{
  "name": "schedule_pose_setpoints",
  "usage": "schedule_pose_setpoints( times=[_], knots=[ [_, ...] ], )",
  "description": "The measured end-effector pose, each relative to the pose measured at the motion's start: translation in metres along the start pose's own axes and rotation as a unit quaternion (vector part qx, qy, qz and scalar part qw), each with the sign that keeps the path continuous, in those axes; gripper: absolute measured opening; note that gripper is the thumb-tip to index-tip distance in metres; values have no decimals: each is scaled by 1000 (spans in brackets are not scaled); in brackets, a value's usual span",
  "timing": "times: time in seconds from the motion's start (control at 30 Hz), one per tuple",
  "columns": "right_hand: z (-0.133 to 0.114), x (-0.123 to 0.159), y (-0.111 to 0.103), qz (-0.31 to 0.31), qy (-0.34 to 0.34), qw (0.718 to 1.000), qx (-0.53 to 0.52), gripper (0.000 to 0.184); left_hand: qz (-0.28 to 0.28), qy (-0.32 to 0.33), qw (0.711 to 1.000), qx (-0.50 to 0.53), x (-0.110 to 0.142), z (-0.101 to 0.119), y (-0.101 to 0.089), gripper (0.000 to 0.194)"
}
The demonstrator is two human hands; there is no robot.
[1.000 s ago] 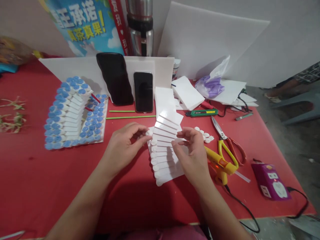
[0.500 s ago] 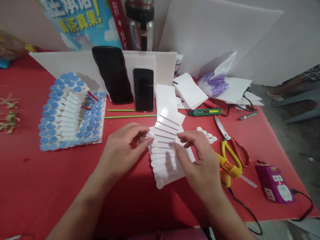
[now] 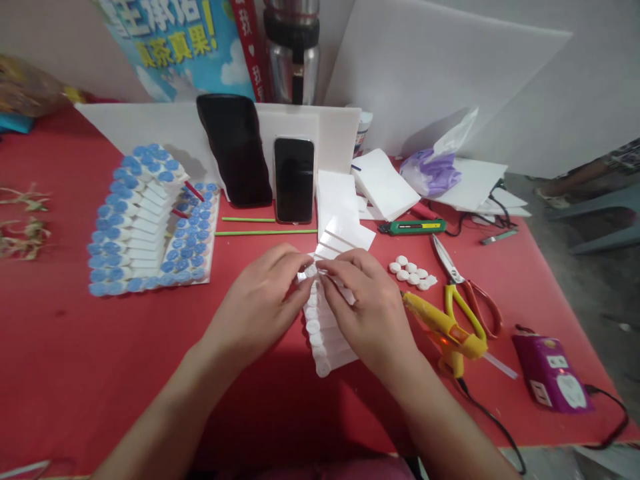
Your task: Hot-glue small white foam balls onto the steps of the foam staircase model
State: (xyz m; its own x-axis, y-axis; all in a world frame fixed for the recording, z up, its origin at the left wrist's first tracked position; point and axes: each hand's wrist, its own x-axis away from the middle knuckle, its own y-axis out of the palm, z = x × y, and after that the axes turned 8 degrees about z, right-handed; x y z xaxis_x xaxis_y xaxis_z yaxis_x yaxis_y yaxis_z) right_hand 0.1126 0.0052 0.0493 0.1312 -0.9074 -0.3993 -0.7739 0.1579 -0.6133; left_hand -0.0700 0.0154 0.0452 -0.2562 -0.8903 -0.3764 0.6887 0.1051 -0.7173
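Observation:
A white card staircase model (image 3: 336, 332) lies in front of me, with a row of small white round pieces (image 3: 313, 327) along its left edge. My left hand (image 3: 257, 303) is closed at the upper end of this row, its thumb and fingers pinched on a white round piece (image 3: 311, 271). Right beside it, my right hand (image 3: 373, 303) pinches with its fingertips at the same spot; what lies between them is too small to make out. It covers part of the steps. Several loose white round pieces (image 3: 411, 272) lie to the right of my right hand.
On the right are a yellow glue gun (image 3: 445, 327), scissors (image 3: 451, 267), a green cutter (image 3: 415, 227) and a purple power box (image 3: 553, 370). A finished-looking blue-and-white staircase model (image 3: 150, 230) stands left. Two phones (image 3: 294, 180) lean on a white board (image 3: 337, 137) behind green sticks (image 3: 270, 233).
My right hand has moved left to meet my left hand at the top of the row, uncovering more loose white pieces and the glue gun's nozzle. The view has shifted slightly.

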Motion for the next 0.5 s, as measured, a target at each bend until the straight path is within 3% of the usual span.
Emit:
schedule_pose_setpoints(
  times=[0.5],
  knots=[
    [-1, -6, 5, -25, 6, 998, 51, 13, -7, 40, 998, -40, 1, 0, 6, 16]
  ],
)
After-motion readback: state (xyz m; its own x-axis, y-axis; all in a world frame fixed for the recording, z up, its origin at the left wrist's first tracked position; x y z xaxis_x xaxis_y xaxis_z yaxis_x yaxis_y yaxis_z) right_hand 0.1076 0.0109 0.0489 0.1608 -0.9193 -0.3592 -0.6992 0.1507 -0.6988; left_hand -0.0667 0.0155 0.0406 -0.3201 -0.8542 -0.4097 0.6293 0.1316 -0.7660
